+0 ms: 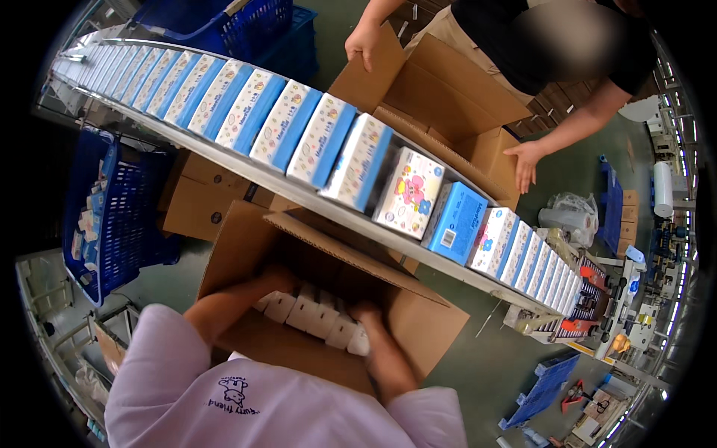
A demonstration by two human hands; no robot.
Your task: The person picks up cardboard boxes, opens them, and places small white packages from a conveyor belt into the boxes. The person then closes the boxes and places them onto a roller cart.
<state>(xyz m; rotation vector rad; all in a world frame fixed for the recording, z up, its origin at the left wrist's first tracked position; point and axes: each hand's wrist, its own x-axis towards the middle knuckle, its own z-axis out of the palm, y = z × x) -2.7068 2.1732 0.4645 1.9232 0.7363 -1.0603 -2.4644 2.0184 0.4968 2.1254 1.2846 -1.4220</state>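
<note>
white packs (pixel 312 313) stand in a row inside an open cardboard box (pixel 427 328), the left hand (pixel 282 283) and right hand (pixel 365 310) at opposite ends with the row clasped in their grip; shadow dims the left one. beyond the box, printed packs (pixel 321 140) line a conveyor (pixel 261 173).

On the long silver-grey metal conveyor (pixel 224 158), the rectangular wrapped packs (pixel 278 123) show white faces with small multicoloured print and blue sides; among them, one white pack (pixel 411 193) bears a pink cartoon figure and blue flower, and one pack (pixel 457 220) shows a bright blue face with a white barcode patch. On the wearer's side of the conveyor, the open cardboard carton (pixel 426 321) is plain brown, the soft-looking block packs (pixel 304 312) inside it white, and the short-sleeved fabric shirt (pixel 299 411) pale lilac with dark line art. Beyond the conveyor, a second open cardboard carton (pixel 429 89) is brown and a co-worker's fabric top (pixel 493 22) black.
</note>
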